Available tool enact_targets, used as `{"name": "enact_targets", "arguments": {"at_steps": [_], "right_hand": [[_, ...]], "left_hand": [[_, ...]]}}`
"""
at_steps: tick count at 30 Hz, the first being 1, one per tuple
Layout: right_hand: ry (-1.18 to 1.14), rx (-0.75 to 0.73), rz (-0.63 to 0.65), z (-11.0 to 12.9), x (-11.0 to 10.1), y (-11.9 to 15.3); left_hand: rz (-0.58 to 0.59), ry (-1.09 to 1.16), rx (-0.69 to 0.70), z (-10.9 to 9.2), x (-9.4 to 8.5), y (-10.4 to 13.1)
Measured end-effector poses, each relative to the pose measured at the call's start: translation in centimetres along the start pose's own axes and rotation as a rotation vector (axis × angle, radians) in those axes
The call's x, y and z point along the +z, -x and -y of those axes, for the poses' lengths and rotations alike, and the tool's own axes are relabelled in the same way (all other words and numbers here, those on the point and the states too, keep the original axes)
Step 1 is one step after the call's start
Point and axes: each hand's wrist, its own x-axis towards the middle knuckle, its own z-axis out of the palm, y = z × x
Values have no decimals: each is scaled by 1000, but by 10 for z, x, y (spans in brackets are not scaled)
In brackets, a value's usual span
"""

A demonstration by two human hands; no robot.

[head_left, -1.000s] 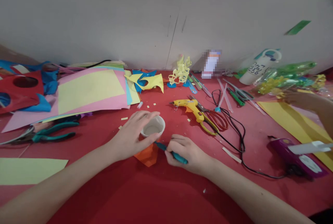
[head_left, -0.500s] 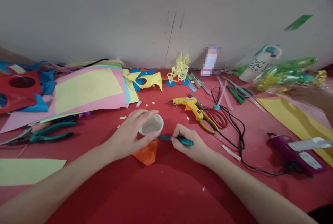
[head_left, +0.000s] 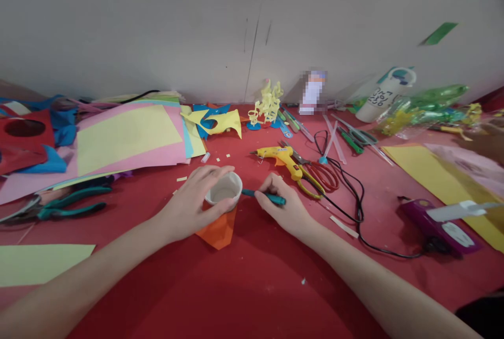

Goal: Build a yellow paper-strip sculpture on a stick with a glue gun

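Observation:
A small white cup [head_left: 223,192] stands on an orange paper piece [head_left: 219,231] in the middle of the red table. My left hand [head_left: 189,208] is wrapped round the cup's left side, thumb across its near side and fingers along the far rim. Between the fingers and thumb of my right hand [head_left: 281,205] is a teal pen [head_left: 277,199], its tip pointing left at the cup's right side. Whether the tip touches the cup or paper cannot be made out.
Behind my right hand lie a yellow glue gun [head_left: 281,156] and scissors [head_left: 325,175], with a black cord [head_left: 359,197] beside them. Paper sheets [head_left: 129,137] and teal pliers [head_left: 74,202] are at left. A purple device [head_left: 441,226] lies right, near a person's hand [head_left: 486,139].
The whole view has shifted slightly. My right hand has moved the pen up a little along the cup's right side. My left hand still holds the cup.

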Motion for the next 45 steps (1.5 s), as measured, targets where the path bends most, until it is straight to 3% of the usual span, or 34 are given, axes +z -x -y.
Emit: {"name": "enact_targets", "arguments": {"at_steps": [10,23,31,35,39,43,45], "right_hand": [[149,-68,80,2,2,2],[478,-392,155,8,5,13],[521,-468,151,11,8,17],[415,-402,162,12,7,18],[125,-155,64,13,2,11],[-164,80,-144,9,-15,-15],[-213,141,-114,7,-24,-35]], "left_hand": [[-4,4,17,1,1,1],[-18,-8,16,0,1,0],[-29,-9,30,1,1,0],[-33,-9,27,1,2,0],[-20,-13,15,1,1,0],[-4,-9,-4,1,-1,1],[-3,10,10,2,-1,2]]}}
